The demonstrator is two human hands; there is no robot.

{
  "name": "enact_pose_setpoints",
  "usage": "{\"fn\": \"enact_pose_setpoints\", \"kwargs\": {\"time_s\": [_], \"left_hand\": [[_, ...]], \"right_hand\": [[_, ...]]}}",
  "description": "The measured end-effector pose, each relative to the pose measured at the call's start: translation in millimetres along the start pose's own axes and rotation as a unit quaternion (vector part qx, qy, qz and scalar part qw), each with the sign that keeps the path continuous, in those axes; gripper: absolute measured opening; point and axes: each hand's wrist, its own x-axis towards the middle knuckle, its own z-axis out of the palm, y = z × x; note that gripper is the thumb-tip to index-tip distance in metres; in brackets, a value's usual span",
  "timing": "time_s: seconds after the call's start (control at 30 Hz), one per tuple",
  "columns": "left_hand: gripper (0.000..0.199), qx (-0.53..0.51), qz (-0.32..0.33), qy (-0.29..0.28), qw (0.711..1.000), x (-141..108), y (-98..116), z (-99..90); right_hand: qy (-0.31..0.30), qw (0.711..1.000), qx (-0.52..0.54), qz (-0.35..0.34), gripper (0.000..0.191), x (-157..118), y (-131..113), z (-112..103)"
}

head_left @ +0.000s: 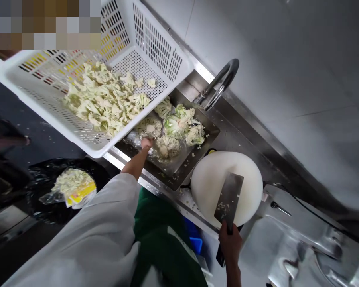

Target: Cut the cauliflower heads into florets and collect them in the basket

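My left hand [146, 143] reaches into the sink [182, 175], down at the water beside several cauliflower heads [177, 125]; its fingers are too hidden to make out. In my right hand [230, 241] is the handle of a cleaver [230, 197]. The cleaver's broad blade lies over the round white cutting board [249, 179], with small white bits on the metal. Cut cauliflower florets [107, 103] are heaped in a large white perforated basket [89, 149], which rests across the sink's left part.
A curved metal faucet [225, 79] rises behind the sink by the tiled wall. At lower left, a black-bagged bin [48, 175] holds cauliflower scraps and yellow-white packaging. Metal equipment [275, 235] stands right of the board. Something blue [196, 244] shows below the counter.
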Motion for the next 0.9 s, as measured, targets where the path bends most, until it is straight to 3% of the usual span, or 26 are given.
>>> {"fn": "enact_pose_setpoints", "kwargs": {"time_s": [0.07,0.17,0.33,0.4,0.5,0.57,0.7,0.8,0.9], "left_hand": [[0.036,0.026,-0.005,0.017,1.0,3.2,6.3,9.4],[0.049,0.062,0.048,0.031,0.996,18.3,15.1,12.4],[0.079,0.135,0.049,0.07,0.987,77.9,18.1,-5.3],[0.073,0.152,0.052,0.065,0.985,101.5,20.4,-7.8],[0.044,0.18,0.067,0.045,0.98,118.7,24.8,-1.7],[0.04,0.197,0.067,0.033,0.978,114.6,24.4,4.7],[0.054,0.202,0.067,0.011,0.977,79.3,11.1,10.5],[0.07,0.142,0.032,0.002,0.989,48.4,-1.4,4.9],[0.067,0.087,-0.019,0.008,0.996,26.0,-8.8,-9.8]], "right_hand": [[0.005,1.0,0.002,0.008,0.043,-6.6,2.0,0.2],[0.022,1.0,-0.007,0.005,0.045,-15.2,1.2,0.2],[0.043,0.999,-0.03,0.002,0.044,-28.7,0.7,2.8],[0.043,0.999,-0.032,0.006,0.044,-34.7,1.4,5.6],[0.04,0.999,-0.032,0.016,0.043,-43.4,1.7,10.4],[0.036,0.999,-0.028,0.025,0.042,-48.1,2.2,13.5],[0.038,0.998,-0.025,0.034,0.039,-54.3,4.6,20.6],[0.048,0.998,-0.03,0.039,0.038,-59.3,3.7,25.8],[0.067,0.997,-0.017,0.044,0.036,-68.2,-0.8,29.2]]}}
